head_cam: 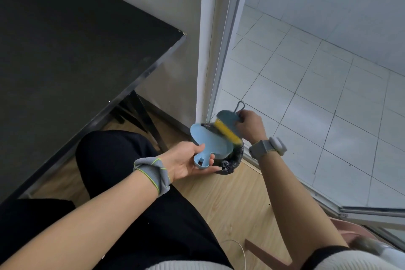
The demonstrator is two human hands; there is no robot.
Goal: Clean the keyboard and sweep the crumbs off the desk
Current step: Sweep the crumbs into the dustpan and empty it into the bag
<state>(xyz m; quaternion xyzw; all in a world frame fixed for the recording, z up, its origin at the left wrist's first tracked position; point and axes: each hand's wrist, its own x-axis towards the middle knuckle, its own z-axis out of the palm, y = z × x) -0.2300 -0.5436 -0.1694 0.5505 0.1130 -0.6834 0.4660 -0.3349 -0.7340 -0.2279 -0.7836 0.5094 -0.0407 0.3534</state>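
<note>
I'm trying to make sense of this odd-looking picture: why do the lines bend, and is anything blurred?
Head view: the wide lens bows the door frame and floor tiles; daylight falls on the tiles while the desk stays dark; the brush in the right hand is slightly smeared, the dustpan in the left hand sharper.

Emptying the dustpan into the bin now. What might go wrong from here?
The bin opening is mostly hidden under the tilted dustpan, so crumbs brushed off its far edge may land on the wood floor. The left hand holds only the short handle, so strokes of the brush in the right hand may twist it.
</note>
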